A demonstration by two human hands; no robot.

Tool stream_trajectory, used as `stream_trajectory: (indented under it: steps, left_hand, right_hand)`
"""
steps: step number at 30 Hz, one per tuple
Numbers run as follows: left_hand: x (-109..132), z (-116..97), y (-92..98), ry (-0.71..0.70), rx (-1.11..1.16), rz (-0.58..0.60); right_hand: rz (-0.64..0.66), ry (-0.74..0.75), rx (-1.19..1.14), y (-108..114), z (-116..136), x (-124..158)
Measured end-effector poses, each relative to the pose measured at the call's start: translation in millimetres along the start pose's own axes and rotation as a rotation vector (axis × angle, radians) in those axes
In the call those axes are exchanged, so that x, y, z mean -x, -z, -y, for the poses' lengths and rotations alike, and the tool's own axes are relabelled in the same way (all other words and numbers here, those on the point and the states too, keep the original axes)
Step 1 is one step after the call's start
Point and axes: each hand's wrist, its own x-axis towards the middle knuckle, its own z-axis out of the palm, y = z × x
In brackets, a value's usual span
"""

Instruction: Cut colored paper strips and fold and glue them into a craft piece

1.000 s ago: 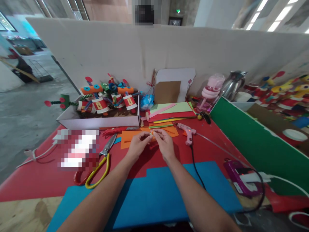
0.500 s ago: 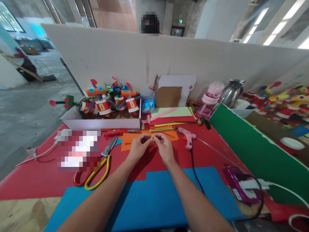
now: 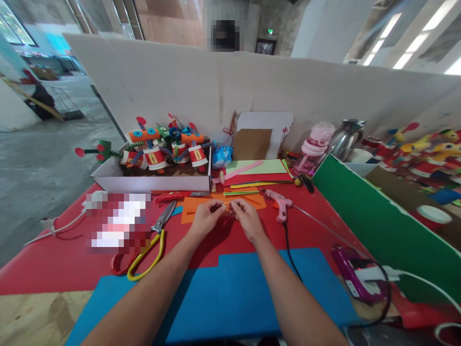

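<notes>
Orange and apparently papery, with most of it hidden behind fingers: a small orange piece [image 3: 226, 206], just below the centre of the frame and seemingly raised off the red tabletop [image 3: 221, 245]. Too small and too covered to tell whether flat, folded or rolled. Probably very light, with next to no weight to carry; likely soft enough to bend under a thumb, yet stiff enough to hold a crease. Unlikely to slip from dry skin, but easily crumpled under a hard squeeze. Best taken by the edges, using fingertips only, with light and even pressure from both sides.

Pinched at its left between thumb and forefinger of the left hand [image 3: 205, 217], and at its right by the fingertips of the right hand [image 3: 248, 218]. Other fingers loosely curled, not balled into fists. Tips close together; impossible to tell if touching each other. Forearms [image 3: 162, 278] rising from the lower left and lower right of the frame, converging above a blue sheet [image 3: 230, 298], backs of both hands towards the camera. Beyond the hands, orange sheets [image 3: 189, 205]; near the right hand, a pink glue gun [image 3: 283, 207]; left of the left hand, large scissors [image 3: 157, 227], well apart from the fingers.
</notes>
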Motion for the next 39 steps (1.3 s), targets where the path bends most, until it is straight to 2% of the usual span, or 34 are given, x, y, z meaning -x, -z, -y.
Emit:
stream_trajectory:
  steps: [5, 8, 12, 15, 18, 20, 22, 25, 28, 30, 32, 35, 39]
  left_hand:
    - [0.6, -1.5, 1.6, -0.067, -0.165, 0.024]
    - [1.0, -3.6, 3.8, -0.028, -0.158, 0.052]
    - [-2.9, -6.5, 6.8, -0.004, -0.155, 0.084]
    - [-3.2, -14.4, 12.4, -0.034, -0.281, 0.026]
    - [12.3, -30.3, 32.5, -0.042, -0.437, -0.044]
    - [33.7, -41.7, 56.8, -0.1, -0.635, -0.048]
    - [60.4, -49.8, 85.9, -0.158, -0.88, -0.111]
    - [98.6, -53.2, 124.0, 0.007, -1.217, -0.22]
    - [122.0, -49.6, 141.0, 0.169, -1.3, -0.145]
    - [127.3, -47.0, 140.3, 0.226, -1.311, -0.078]
    - [125.8, -46.3, 134.5, 0.277, -1.344, -0.065]
    - [116.2, -49.4, 125.6, 0.359, -1.42, -0.053]
    - [105.2, -58.3, 123.5, 0.43, -1.453, 0.028]
  right_hand:
    - [0.078, 0.03, 0.051, 3.5, 5.8, 1.1]
    - [0.086, 0.007, 0.067, 6.3, 6.4, 0.2]
    - [0.026, -0.023, -0.004, 7.2, 5.6, -2.1]
    - [-0.06, 0.001, 0.006, 7.2, 4.8, -2.5]
    - [-0.118, -0.009, -0.006, 8.3, 4.0, -2.0]
    - [-0.145, -0.025, -0.025, 8.9, 4.0, -1.9]
    - [-0.159, -0.037, -0.038, 8.6, 4.8, -2.2]
    - [-0.153, -0.037, -0.043, 6.6, 7.5, -3.0]
    - [-0.149, -0.034, -0.062, 4.8, 10.5, -3.3]
    - [-0.148, -0.035, -0.079, 4.9, 11.3, -3.1]
    - [-0.151, -0.036, -0.098, 5.9, 10.8, -2.8]
    - [-0.154, -0.05, -0.123, 8.4, 8.6, -1.9]
    - [-0.14, -0.044, -0.178, 10.8, 7.2, -0.7]
